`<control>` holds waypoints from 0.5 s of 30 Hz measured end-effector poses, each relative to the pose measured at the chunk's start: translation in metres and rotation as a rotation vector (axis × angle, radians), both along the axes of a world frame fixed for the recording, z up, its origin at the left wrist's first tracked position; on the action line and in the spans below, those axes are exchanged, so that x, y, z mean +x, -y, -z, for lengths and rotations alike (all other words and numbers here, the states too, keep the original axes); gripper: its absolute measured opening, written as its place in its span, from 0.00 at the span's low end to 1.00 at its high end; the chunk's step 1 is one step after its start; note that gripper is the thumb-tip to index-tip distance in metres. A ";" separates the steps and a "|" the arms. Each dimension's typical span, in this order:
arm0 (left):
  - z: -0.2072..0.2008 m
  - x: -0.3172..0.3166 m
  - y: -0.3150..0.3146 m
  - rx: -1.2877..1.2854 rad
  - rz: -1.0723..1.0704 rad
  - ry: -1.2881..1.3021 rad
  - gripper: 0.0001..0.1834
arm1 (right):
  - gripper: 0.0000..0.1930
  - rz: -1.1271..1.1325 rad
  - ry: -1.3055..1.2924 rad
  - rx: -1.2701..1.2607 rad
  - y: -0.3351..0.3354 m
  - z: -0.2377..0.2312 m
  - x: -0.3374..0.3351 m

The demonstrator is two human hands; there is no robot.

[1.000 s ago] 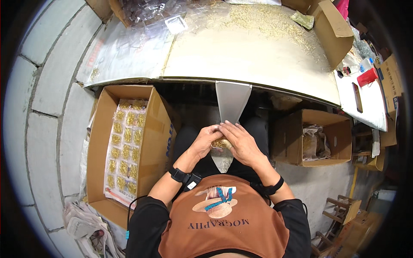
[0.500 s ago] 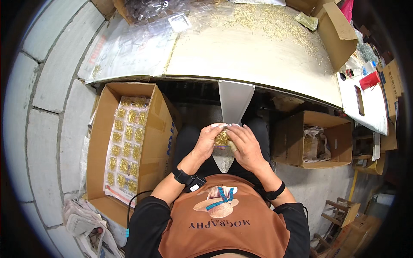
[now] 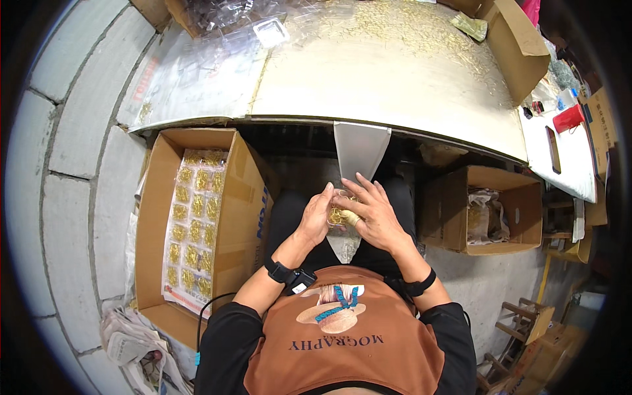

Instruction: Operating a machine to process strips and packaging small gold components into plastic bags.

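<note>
Between my hands, above my lap, is a small clear plastic box [image 3: 335, 222] filled with thin gold-coloured metal pieces. My left hand [image 3: 315, 214] is closed around the box's left side. My right hand [image 3: 375, 217] lies over its right side, touching it, with several fingers stretched out and spread. A yellowish wrap on one digit of the right hand reaches over the gold pieces. Part of the box is hidden by the fingers.
Left of me stands an open cardboard box [image 3: 230, 217] with rows of packed gold pieces [image 3: 195, 227]. Loose gold pieces [image 3: 421, 33] are scattered across the table [image 3: 368, 85] ahead; clear plastic cases [image 3: 271, 33] lie at its far left. Another carton [image 3: 454, 214] sits at right.
My right hand's fingers have lifted and spread; half a second ago they lay closer along the box. The box is now more covered by that hand. The view has shifted slightly.
</note>
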State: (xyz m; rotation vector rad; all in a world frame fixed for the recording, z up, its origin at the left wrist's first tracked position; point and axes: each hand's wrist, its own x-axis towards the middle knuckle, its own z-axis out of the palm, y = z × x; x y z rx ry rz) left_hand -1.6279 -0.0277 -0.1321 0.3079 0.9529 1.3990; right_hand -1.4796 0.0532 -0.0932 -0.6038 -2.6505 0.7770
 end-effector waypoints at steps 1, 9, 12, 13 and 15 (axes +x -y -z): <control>-0.003 0.000 -0.001 0.000 -0.001 0.000 0.24 | 0.22 0.026 -0.044 -0.051 -0.002 0.001 0.003; 0.006 0.000 -0.004 -0.055 -0.082 -0.129 0.13 | 0.23 0.080 -0.089 0.014 0.000 0.003 0.004; 0.004 0.001 -0.002 -0.042 -0.102 -0.137 0.12 | 0.23 0.087 -0.095 0.045 -0.001 0.000 0.005; 0.004 0.000 -0.002 -0.042 -0.101 -0.140 0.12 | 0.23 0.084 -0.096 0.060 -0.001 -0.001 0.006; 0.005 -0.001 -0.001 -0.043 -0.108 -0.180 0.11 | 0.23 0.052 -0.079 0.087 0.005 0.000 0.005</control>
